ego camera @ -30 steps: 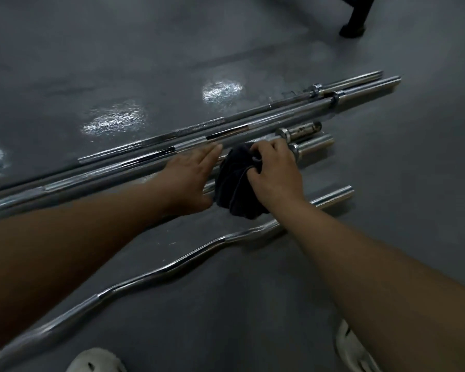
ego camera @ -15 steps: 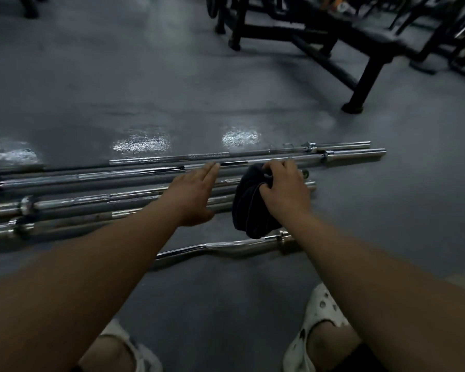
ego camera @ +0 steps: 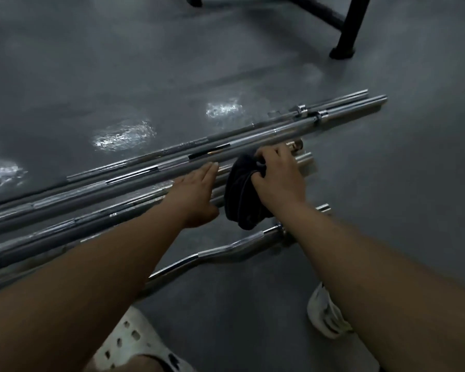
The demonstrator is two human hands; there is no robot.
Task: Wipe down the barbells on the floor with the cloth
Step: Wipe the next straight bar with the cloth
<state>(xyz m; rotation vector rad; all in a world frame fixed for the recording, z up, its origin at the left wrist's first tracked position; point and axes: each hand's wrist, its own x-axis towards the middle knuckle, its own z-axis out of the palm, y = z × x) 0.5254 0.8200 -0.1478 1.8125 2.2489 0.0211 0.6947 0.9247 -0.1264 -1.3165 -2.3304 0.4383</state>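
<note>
Chrome steel, several lengths: straight barbells (ego camera: 172, 170) lie side by side on the grey floor (ego camera: 118, 63), running from 8 o'clock up toward 2 o'clock of the view; a curl bar (ego camera: 220, 251), wavy in the shaft, lies nearest the person, at 6 o'clock of the group. Dark cloth (ego camera: 242, 194), bunched, is draped over the two nearer straight bars close to their right ends, its lower fold hanging just above the curl bar. Right hand (ego camera: 277, 181): fingers curled down onto the cloth, pinching its upper edge, apparently pressing it against a shaft for wiping. Left hand (ego camera: 196, 194): laid flat and open, fingers together, on the bars just beside the cloth at its 9 o'clock, holding nothing; likely placed to stop the round bars rolling under the rubbing. White perforated shoes (ego camera: 129, 342) at 6 o'clock suggest a crouch close to the work. Black bench leg (ego camera: 346, 36) stands at 1 o'clock, well apart. Not determinable: which of the two nearer bars the cloth bears on, since cloth and hand cover the contact; the left ends of all bars, cut off by the frame edge and the forearm; surface condition of the steel, the light being dim.
</note>
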